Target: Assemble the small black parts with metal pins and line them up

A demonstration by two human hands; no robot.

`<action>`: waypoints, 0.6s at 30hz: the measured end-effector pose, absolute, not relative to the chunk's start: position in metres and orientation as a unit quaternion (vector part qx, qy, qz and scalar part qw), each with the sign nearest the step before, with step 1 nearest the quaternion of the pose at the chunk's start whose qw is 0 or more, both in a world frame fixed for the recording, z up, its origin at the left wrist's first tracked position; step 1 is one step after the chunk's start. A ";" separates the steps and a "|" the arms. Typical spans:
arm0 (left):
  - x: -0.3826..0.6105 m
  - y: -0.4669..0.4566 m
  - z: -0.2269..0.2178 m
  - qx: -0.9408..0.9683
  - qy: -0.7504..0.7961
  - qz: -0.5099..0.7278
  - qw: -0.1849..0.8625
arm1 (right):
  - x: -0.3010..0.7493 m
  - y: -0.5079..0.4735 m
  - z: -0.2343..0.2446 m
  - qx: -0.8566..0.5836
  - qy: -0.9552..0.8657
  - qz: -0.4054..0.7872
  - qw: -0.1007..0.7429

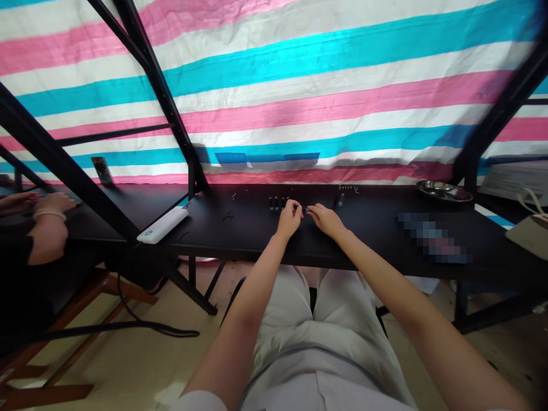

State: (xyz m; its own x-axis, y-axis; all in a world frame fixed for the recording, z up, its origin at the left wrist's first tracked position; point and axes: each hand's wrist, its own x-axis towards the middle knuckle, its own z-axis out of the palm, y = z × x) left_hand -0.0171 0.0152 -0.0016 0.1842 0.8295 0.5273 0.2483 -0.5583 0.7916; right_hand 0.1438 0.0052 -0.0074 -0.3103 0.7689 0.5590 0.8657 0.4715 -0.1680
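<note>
My left hand (pixel 291 217) and right hand (pixel 324 219) pinch a tiny piece (pixel 304 209) between them (too small to identify), dark cylinders (pixel 276 203) rowed beside my left perhaps done, pale bits (pixel 349 188) beyond my right perhaps unused.

We record a pale grey top (pixel 295 385), its left sleeve (pixel 201 401) short; left hand (pixel 291 216) and right hand (pixel 323 218) are bare. We find light grey trousers (pixel 280 305) creased across the lap, with a darker curved line (pixel 317 345) at the waist.
</note>
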 end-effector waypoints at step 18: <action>-0.018 0.017 -0.004 0.731 0.393 0.486 0.275 | 0.142 0.004 -0.004 -0.450 -0.819 -0.025 0.355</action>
